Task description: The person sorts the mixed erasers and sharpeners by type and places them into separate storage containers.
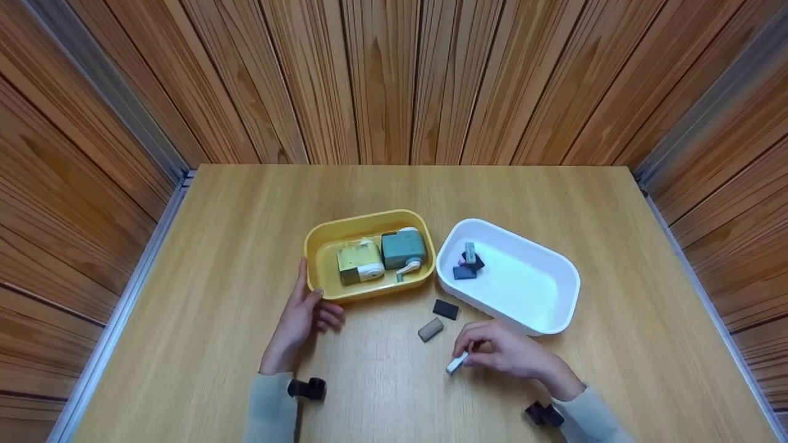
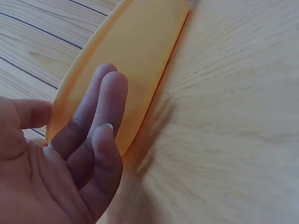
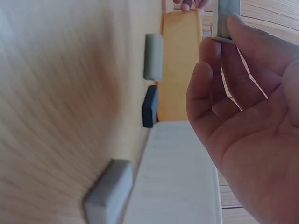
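At the yellow bin's [image 1: 368,296] near left corner, my left hand [image 1: 298,317] grips the rim. In the left wrist view, two of its fingers [image 2: 112,95] extend along the bin's outer wall. My right hand [image 1: 502,351] pinches a small pale eraser [image 1: 456,363] between thumb and fingertips, over the table in front of the white bin [image 1: 529,292]. Nearby on the table lie a black eraser [image 1: 446,309] and a grey eraser [image 1: 430,330]. A further grey block [image 3: 110,193] shows in the right wrist view, beside the white bin.
Inside the yellow bin lie a yellow-green crank pencil sharpener [image 1: 359,259] and a teal one [image 1: 403,247]. Several small dark and grey erasers [image 1: 466,272] are clustered at the white bin's left end. Wood-panelled walls [image 1: 394,80] enclose the table's back and sides.
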A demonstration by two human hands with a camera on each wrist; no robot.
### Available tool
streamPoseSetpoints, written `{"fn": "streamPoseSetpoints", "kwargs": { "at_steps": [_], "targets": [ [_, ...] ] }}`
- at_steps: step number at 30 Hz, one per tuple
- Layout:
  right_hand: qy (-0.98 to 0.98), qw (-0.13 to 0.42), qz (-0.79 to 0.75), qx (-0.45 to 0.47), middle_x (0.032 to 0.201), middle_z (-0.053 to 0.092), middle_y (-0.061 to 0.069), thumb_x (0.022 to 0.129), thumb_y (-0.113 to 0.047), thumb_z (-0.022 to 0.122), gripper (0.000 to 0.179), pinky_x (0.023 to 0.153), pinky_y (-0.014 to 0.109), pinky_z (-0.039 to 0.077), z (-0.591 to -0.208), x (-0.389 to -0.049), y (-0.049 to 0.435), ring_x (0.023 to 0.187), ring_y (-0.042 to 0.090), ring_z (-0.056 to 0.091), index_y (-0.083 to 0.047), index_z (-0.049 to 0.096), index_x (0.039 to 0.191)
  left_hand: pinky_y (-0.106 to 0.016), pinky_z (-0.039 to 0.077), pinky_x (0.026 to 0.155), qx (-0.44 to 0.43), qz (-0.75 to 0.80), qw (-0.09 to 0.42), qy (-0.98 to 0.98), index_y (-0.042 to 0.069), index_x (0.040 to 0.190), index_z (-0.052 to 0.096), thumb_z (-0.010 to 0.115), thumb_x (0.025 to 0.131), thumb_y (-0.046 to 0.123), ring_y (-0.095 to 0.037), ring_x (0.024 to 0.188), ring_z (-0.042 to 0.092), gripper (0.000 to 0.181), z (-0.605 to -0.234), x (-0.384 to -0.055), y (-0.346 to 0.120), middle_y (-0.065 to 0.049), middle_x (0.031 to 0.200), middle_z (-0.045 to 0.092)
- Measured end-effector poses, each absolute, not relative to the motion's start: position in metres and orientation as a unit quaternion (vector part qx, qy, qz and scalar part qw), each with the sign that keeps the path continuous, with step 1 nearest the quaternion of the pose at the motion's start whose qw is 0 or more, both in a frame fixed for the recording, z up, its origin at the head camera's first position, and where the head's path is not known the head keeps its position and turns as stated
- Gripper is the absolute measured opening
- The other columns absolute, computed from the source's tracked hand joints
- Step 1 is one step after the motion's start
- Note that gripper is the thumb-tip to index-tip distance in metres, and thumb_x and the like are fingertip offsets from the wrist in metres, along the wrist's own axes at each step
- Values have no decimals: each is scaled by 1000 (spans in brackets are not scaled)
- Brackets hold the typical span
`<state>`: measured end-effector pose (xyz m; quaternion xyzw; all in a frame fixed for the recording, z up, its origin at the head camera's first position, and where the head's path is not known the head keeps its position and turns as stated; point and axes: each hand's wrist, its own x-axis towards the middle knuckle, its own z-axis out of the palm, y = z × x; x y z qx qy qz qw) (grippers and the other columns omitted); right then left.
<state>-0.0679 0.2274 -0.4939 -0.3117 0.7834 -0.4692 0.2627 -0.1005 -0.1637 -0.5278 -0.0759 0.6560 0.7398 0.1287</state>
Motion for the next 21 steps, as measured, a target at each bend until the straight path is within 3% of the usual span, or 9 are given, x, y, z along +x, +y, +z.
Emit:
{"fn": "streamPoseSetpoints", "kwargs": {
  "at_steps": [10,16,21],
  "targets": [
    [802,209,-474,-299,103,71,-5,94,-19,70,14,84,35,51,-479,-76,243,92,18,64,-12,74,106,-35,50,60,-90,734,136,659,46,158,0,31,109,19,-38,71,68,64,-528,-101,-164,-23,87,70],
    [814,175,-477,-282,103,71,-3,94,-12,70,14,81,31,50,-471,-82,252,92,19,63,-12,74,106,-36,50,61,-96,732,140,660,49,157,1,32,109,20,-37,72,68,64,-525,-101,-164,-24,89,70],
    [819,145,-480,-279,103,70,-3,95,-17,69,14,78,30,51,-464,-86,257,87,18,62,-15,74,108,-35,49,59,-96,738,136,654,46,158,0,31,109,18,-35,69,68,64,-527,-101,-164,-23,86,70]
  ]
}}
